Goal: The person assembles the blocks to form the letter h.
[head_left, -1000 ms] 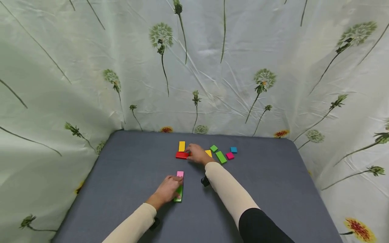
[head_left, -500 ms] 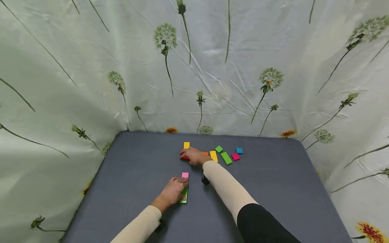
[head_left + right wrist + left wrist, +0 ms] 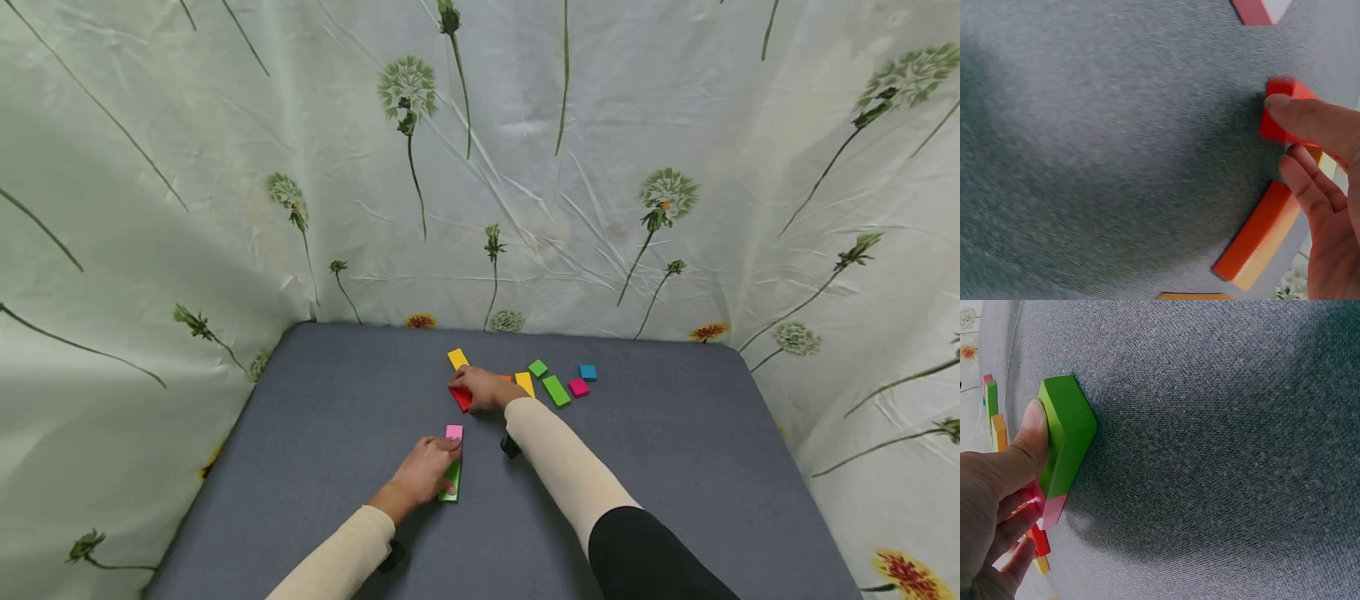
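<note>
In the head view my left hand (image 3: 422, 470) lies over a long green block (image 3: 453, 473) and a pink block (image 3: 454, 432) set end to end on the table. The left wrist view shows its thumb (image 3: 1035, 419) against the green block (image 3: 1071, 434), with fingers curled by the pink block (image 3: 1054, 511). Farther back, my right hand (image 3: 483, 388) holds a red block (image 3: 460, 398), which is slanted. Its thumb presses on the red block (image 3: 1279, 128) in the right wrist view; the other fingers are partly hidden. Just behind the red block lies a yellow block (image 3: 457, 358), also slanted.
Right of the right hand lie an orange block (image 3: 506, 378), partly covered, another yellow block (image 3: 525, 383), a small green block (image 3: 537, 368), a longer green block (image 3: 556, 391), a magenta block (image 3: 578, 387) and a blue block (image 3: 588, 373). Flowered cloth (image 3: 525, 192) stands behind the grey table (image 3: 337, 400).
My right hand has moved left onto the red block and taken hold of it. The red block has turned from crosswise to slanted, and the yellow block behind it has tilted too. The left hand stays.
</note>
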Tool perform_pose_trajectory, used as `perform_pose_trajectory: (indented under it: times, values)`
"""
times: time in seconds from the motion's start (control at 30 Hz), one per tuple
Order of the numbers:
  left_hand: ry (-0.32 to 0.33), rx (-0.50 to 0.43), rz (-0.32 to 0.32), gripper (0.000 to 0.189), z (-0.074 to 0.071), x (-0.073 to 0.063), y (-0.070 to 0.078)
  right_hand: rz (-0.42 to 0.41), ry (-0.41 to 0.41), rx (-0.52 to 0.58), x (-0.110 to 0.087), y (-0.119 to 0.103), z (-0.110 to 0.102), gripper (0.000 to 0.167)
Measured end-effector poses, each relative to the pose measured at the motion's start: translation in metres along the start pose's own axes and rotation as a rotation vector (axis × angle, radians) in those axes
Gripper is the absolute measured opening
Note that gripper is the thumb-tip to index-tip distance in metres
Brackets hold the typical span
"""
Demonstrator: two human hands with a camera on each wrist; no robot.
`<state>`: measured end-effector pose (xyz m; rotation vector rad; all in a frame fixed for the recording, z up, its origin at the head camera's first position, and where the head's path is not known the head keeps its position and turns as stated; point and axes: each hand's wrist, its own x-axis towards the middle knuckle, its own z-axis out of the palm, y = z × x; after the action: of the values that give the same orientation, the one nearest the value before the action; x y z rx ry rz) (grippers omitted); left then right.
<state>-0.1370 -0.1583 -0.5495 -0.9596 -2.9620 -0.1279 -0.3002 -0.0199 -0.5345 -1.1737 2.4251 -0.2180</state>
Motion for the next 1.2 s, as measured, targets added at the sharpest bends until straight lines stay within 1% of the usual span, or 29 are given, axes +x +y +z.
perform_pose_trajectory:
  times: [0.1,0.2,0.3,0.43,0.53,0.73,0.83,0.97,1.1,1.2]
  values:
    - [-0.010,-0.007,-0.005,0.057,0.002,0.000,-0.001,0.035,0.023,0.076,-0.003,0.000,0.003,0.059]
    - [-0.004,-0.008,-0.008,0.057,0.003,0.000,-0.001,0.084,0.059,0.139,-0.006,-0.001,0.006,0.060]
    - [0.006,-0.005,-0.001,0.057,0.003,0.000,0.000,0.119,0.084,0.171,-0.008,-0.001,0.010,0.061]
    - [0.003,-0.007,0.003,0.057,0.002,0.000,0.002,0.131,0.109,0.203,-0.011,0.000,0.014,0.060]
    - [-0.006,-0.009,-0.008,0.054,0.002,0.001,0.002,0.143,0.137,0.249,-0.013,0.000,0.017,0.058]
    - [-0.046,-0.012,-0.039,0.058,0.001,0.001,0.002,0.144,0.186,0.322,-0.018,-0.004,0.021,0.052]
    - [-0.062,-0.014,-0.047,0.059,0.001,0.001,0.002,0.159,0.214,0.355,-0.019,-0.006,0.025,0.050]
    - [-0.067,-0.019,-0.051,0.059,0.000,0.001,0.003,0.177,0.255,0.418,-0.022,-0.007,0.031,0.051]
    - [-0.068,-0.016,-0.051,0.059,0.000,0.001,0.003,0.166,0.284,0.445,-0.024,-0.009,0.035,0.051]
    - [-0.054,-0.020,-0.046,0.057,0.000,0.001,0.003,0.159,0.301,0.457,-0.025,-0.010,0.037,0.051]
